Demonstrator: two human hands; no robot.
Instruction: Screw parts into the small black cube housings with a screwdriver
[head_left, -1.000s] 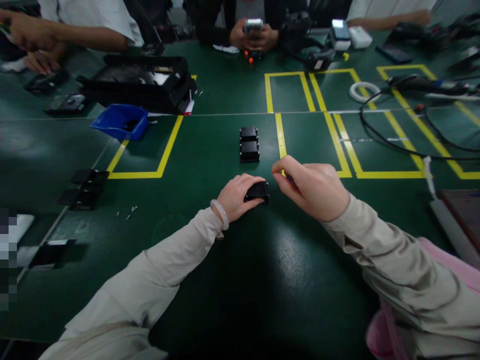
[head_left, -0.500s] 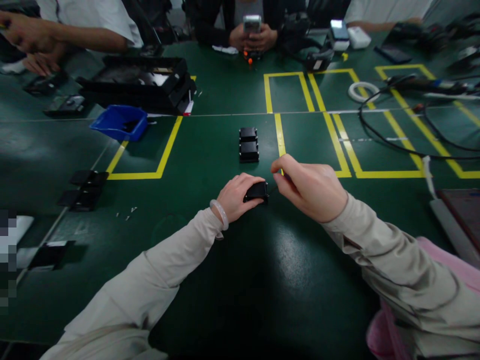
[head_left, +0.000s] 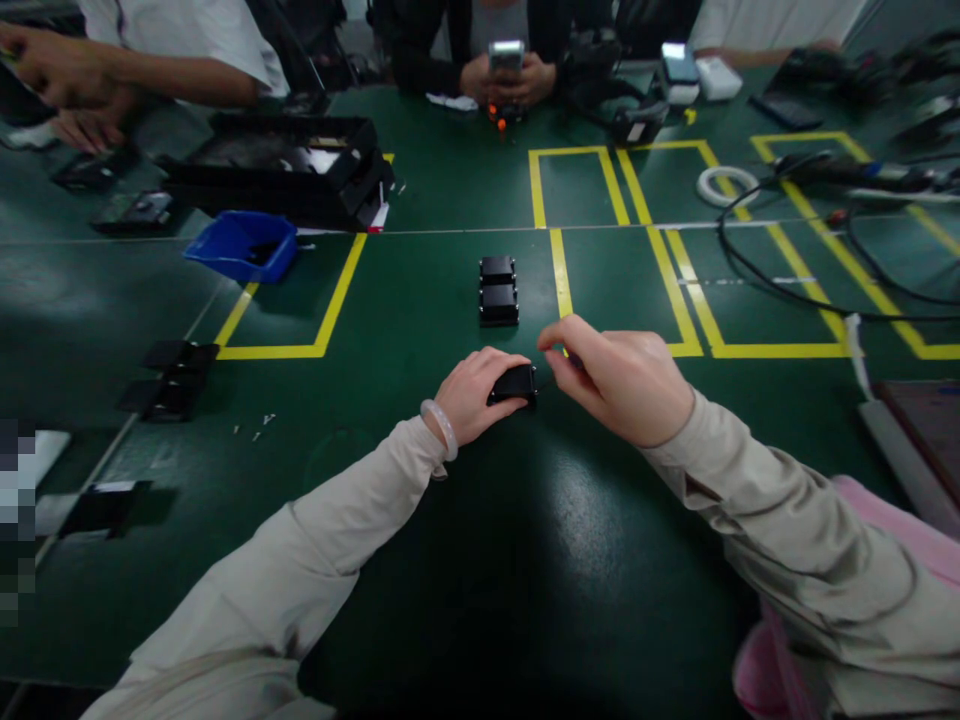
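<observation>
My left hand (head_left: 474, 395) is closed on a small black block (head_left: 514, 382), which rests on the green table. Silvery bits show at the block's right end. My right hand (head_left: 619, 380) hovers just right of the block with thumb and forefinger curled together; whatever they pinch, if anything, is too small to make out. Beyond my hands, two similar black blocks (head_left: 499, 292) stand close together, one behind the other. Several tiny screws (head_left: 262, 427) lie to the left of my left forearm.
At the left are a blue scoop-like bin (head_left: 247, 247), a black tray (head_left: 277, 170) and dark parts (head_left: 172, 385). Cables (head_left: 795, 285) and a white ring (head_left: 727, 186) lie right. Across the table, a person's hands hold a phone (head_left: 506, 62).
My right hand has shifted very slightly to the left, toward the block. My left hand keeps its grip in the same place.
</observation>
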